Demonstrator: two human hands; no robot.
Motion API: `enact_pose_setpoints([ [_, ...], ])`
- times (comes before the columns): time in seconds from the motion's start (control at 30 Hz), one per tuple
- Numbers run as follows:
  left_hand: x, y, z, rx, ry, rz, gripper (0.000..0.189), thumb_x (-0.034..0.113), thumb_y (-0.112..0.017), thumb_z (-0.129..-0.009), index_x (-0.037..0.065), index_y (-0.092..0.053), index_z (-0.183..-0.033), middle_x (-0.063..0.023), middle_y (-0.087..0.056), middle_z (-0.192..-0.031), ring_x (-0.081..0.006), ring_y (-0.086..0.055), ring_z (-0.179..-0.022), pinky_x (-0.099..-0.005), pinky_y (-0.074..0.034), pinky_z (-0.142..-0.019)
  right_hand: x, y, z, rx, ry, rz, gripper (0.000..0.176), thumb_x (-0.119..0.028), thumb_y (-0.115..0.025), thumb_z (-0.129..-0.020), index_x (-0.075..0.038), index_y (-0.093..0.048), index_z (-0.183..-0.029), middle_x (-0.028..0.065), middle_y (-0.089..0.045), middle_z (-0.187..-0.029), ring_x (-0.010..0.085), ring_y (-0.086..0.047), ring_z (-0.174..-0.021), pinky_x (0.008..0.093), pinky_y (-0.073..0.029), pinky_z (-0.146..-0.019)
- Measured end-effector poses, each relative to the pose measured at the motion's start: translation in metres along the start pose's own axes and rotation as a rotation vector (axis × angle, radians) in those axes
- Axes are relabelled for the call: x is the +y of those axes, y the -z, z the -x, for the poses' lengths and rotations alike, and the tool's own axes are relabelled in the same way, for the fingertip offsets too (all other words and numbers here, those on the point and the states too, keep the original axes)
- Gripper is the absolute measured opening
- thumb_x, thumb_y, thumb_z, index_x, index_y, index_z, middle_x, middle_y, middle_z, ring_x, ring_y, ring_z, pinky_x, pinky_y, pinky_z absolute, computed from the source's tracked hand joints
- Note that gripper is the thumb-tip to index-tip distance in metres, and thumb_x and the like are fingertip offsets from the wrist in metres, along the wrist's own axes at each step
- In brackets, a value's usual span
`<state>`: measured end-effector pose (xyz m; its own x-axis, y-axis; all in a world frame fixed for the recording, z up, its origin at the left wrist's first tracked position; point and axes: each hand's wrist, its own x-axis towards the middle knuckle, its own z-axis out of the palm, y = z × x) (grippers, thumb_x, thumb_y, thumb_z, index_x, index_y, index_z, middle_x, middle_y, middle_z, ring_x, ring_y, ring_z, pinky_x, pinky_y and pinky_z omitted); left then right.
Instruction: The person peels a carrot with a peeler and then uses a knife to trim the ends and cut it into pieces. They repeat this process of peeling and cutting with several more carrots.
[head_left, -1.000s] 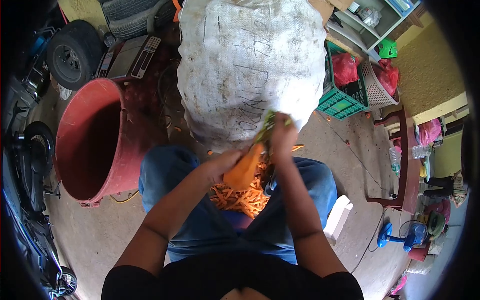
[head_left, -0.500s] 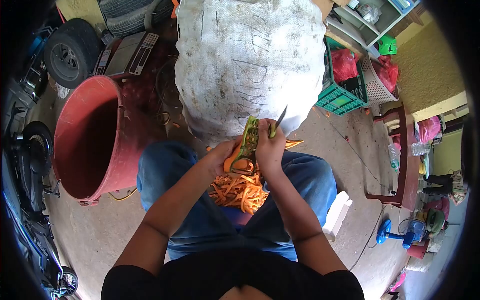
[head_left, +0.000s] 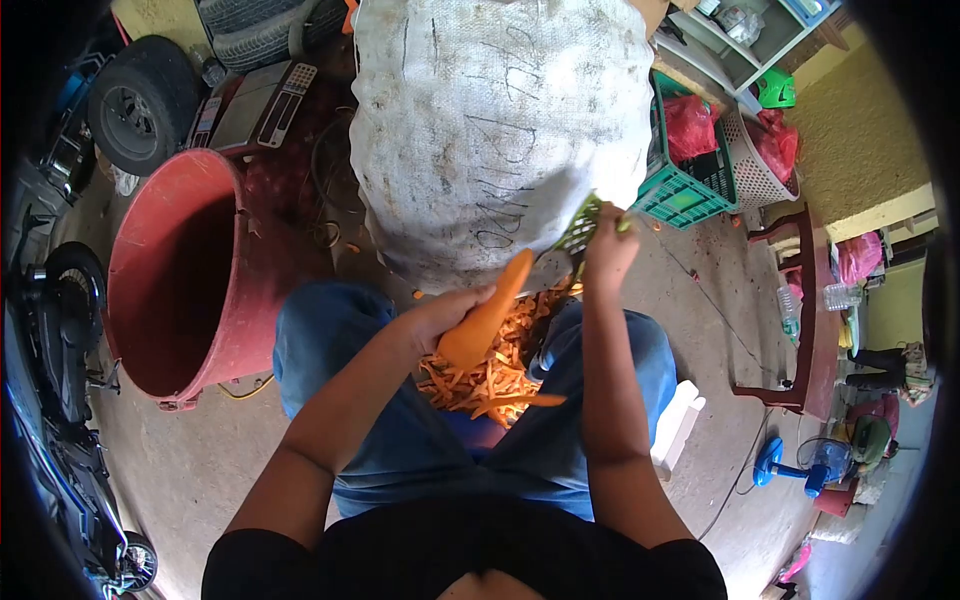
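Note:
A large orange carrot [head_left: 485, 322] is in my left hand [head_left: 445, 312], tilted with its narrow end up and to the right. My right hand [head_left: 608, 255] is closed around a green grater-like peeler [head_left: 580, 226], held up and away from the carrot. Something thin and green also shows at the right fingers, too small to make out. Below both hands, between my knees, lies a heap of orange peelings [head_left: 490, 383], with a long strip across its front.
A bulging white sack [head_left: 500, 130] stands in front of me. To the left are a large red bucket [head_left: 240, 280] and a tyre [head_left: 140, 105]. A green crate [head_left: 690, 198], a white basket [head_left: 748, 165] and a blue fan [head_left: 828, 462] are to the right.
The peeler has moved up and to the right with my right hand, away from the carrot. The carrot now shows whole, and a long strip lies over the heap.

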<state>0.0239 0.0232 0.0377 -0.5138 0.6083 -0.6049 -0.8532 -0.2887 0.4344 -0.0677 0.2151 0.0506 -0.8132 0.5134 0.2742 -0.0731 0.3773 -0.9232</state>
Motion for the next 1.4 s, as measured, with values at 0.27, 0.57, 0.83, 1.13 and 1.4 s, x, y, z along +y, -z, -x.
enact_pose_setpoints([
  [0.27, 0.018, 0.003, -0.004, 0.293, -0.382, -0.016, 0.028, 0.031, -0.039, -0.086, 0.007, -0.042, -0.099, -0.0064, -0.05, -0.082, -0.0186, -0.055, -0.065, -0.0324, -0.048, -0.061, -0.025, 0.009, 0.061, -0.667, 0.032, 0.163, 0.022, -0.02, -0.049, -0.081, 0.001, -0.054, -0.077, 0.0181, -0.054, -0.061, 0.0312, -0.053, -0.057, 0.0327, -0.041, -0.054],
  [0.57, 0.006, -0.004, -0.004, 0.213, -1.152, -0.052, 0.026, 0.012, -0.053, -0.08, 0.004, -0.039, -0.1, -0.0056, -0.047, -0.089, -0.0187, -0.049, -0.09, -0.0347, -0.039, -0.083, 0.012, -0.025, 0.114, -0.81, -0.759, -0.54, 0.024, -0.018, -0.048, -0.081, 0.0, -0.053, -0.096, 0.0071, -0.057, -0.086, 0.017, -0.056, -0.074, 0.0273, -0.043, -0.063],
  [0.83, 0.035, 0.01, 0.045, 0.154, -0.857, -0.218, 0.024, 0.006, -0.056, -0.075, 0.0, -0.049, -0.097, -0.0115, -0.051, -0.1, -0.0161, -0.051, -0.09, -0.0292, -0.043, -0.079, 0.007, -0.022, 0.081, -0.655, -0.737, -0.679, 0.019, -0.015, -0.047, -0.082, 0.001, -0.053, -0.093, 0.0044, -0.056, -0.082, 0.0113, -0.054, -0.071, 0.024, -0.043, -0.063],
  [1.13, 0.027, 0.019, 0.024, 0.096, -0.577, -0.74, 0.047, 0.012, -0.066, -0.066, 0.001, -0.044, -0.106, -0.0074, -0.052, -0.094, -0.0125, -0.051, -0.085, -0.0234, -0.041, -0.074, 0.01, -0.023, 0.067, -0.636, -0.05, -0.215, 0.016, -0.013, -0.047, -0.08, 0.0, -0.052, -0.088, 0.008, -0.055, -0.066, 0.0088, -0.049, -0.061, 0.0256, -0.038, -0.053],
  [1.4, 0.023, 0.013, 0.013, 0.267, -0.558, -0.859, 0.036, 0.008, -0.063, -0.064, 0.0, -0.049, -0.095, -0.0025, -0.054, -0.072, -0.0108, -0.052, -0.067, -0.0241, -0.042, -0.063, -0.012, -0.009, 0.066, -0.76, 0.192, 0.156, 0.017, -0.014, -0.051, -0.076, -0.002, -0.052, -0.087, 0.0205, -0.051, -0.06, 0.0363, -0.052, -0.06, 0.0376, -0.04, -0.052],
])
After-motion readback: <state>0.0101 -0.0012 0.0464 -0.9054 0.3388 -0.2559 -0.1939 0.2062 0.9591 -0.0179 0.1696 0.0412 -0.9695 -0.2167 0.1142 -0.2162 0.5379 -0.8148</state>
